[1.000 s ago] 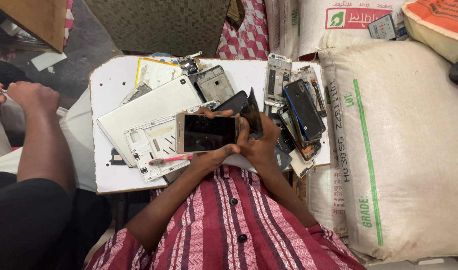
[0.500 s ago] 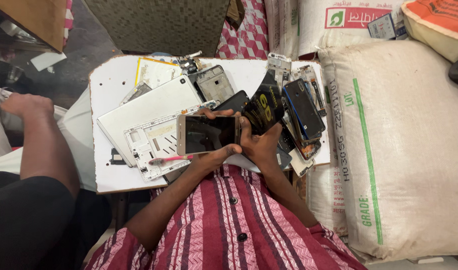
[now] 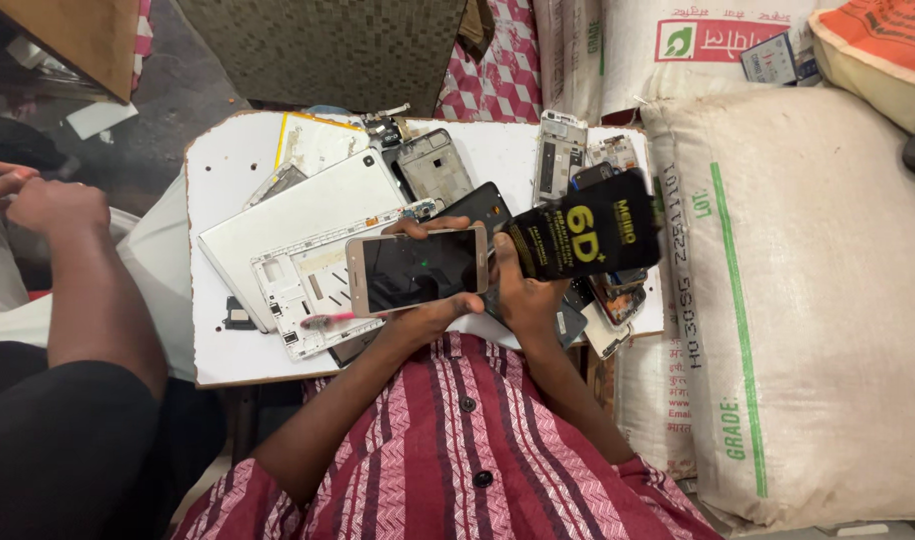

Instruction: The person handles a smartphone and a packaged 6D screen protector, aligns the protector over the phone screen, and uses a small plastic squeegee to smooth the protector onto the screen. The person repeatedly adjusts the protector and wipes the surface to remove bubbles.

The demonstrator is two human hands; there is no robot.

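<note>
Head view: my left hand (image 3: 433, 305) clamps its fingers around a gold smartphone (image 3: 416, 268), dark screen up, above the white counter (image 3: 218, 350). My right hand (image 3: 523, 295) pinches a black flat packet (image 3: 583, 235) just beside it, unopened as far as I can judge; the screen looks bare.

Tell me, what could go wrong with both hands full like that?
The phone sits in the left hand above the cluttered white board; a slip might drop it onto the loose frames. The black packet in the right hand could bump parts stacked near the board's edge beside the sack.
</note>
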